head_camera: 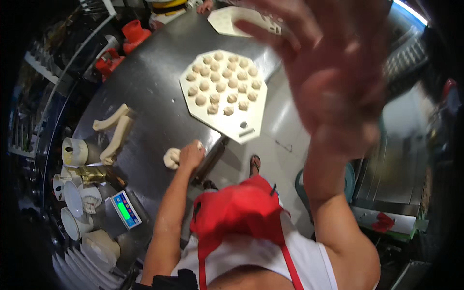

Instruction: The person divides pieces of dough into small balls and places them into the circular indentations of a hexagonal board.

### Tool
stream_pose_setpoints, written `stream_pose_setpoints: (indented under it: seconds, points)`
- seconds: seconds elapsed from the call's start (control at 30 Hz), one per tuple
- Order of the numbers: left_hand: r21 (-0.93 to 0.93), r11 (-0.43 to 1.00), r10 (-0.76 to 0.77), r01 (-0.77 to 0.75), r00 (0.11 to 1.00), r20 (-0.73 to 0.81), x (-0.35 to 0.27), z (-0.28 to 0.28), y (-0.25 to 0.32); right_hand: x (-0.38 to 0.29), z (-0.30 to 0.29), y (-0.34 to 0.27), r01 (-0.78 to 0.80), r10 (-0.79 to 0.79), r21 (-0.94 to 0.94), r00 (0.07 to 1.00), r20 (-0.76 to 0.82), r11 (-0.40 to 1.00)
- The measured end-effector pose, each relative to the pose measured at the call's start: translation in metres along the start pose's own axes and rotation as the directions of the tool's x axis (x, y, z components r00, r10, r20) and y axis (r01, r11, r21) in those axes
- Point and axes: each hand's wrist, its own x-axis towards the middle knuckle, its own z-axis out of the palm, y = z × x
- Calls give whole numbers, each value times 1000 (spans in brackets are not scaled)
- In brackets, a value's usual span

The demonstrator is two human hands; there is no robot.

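At the near edge of the steel table, my left hand (192, 156) is closed over a piece of pale dough (171, 158). A rounded end of the dough shows to the left of the hand, and a small bit shows past the fingers. My right hand (333, 69) is raised close to the camera, blurred, its fingers apart and nothing visible in it. Beyond the left hand lies a cream polygonal board (232, 125) bearing many small dough balls, its slotted end overhanging the table edge. Two thick dough strips (117, 136) lie on the table to the left.
A digital scale (125, 210) with a lit green display stands at the table's left, near white containers (74, 151) and a dial scale (90, 203). A second board (232, 21) lies at the far end, near another person's hand (205, 6). Red gas cylinders (136, 34) stand beyond the table.
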Motion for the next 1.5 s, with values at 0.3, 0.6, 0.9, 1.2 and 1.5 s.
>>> stream_pose_setpoints:
  seconds: [0.3, 0.6, 0.9, 1.2, 1.5]
  points:
    - [5, 981, -191, 193, 974, -123, 12, 2, 22, 13, -112, -33, -15, -6, 275, 997, 73, 961]
    - [-106, 926, -374, 363, 920, -114, -11, -28, 87, 41, -142, -15, -171, 38, 516, 966, 257, 839]
    - [-39, 946, -322, 320, 934, -155, 10, 9, 52, -72, -79, 110, -305, 683, -614, 250, 686, 728]
    - [-55, 981, -194, 188, 969, -154, 6, -1, 30, -329, -149, 232, -953, 875, -290, 66, -479, -87]
    - [-60, 995, -84, 83, 996, -21, -2, -5, -8, -344, -115, 293, -995, 744, -47, -30, -668, -83]
